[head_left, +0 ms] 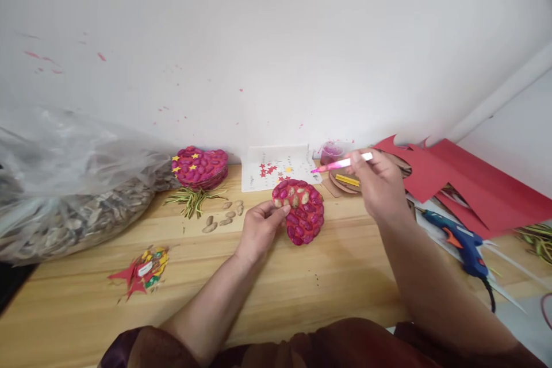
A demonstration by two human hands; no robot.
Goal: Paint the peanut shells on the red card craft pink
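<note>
My left hand (261, 230) pinches the left edge of a round red disc covered in peanuts (305, 215), tilted above the table. Most of its peanuts are painted magenta; several near the top are bare tan. In my right hand (382, 184) is a white-handled paintbrush (345, 163), its pink-stained tip pointing left, apart from the disc. Behind the brush stands a clear cup of magenta paint (332, 151). Several loose peanuts (224, 218) lie to the left of my left hand. A white paper (276, 164) with small red and yellow stars lies behind the disc.
At the left sits a big plastic bag of peanuts (77, 213). A stack of magenta peanut discs (200, 167) stands by green strips (192, 201). Foil and red paper scraps (142, 273) lie at front left. A blue glue gun (468, 247) and red card sheets (478, 184) are at right.
</note>
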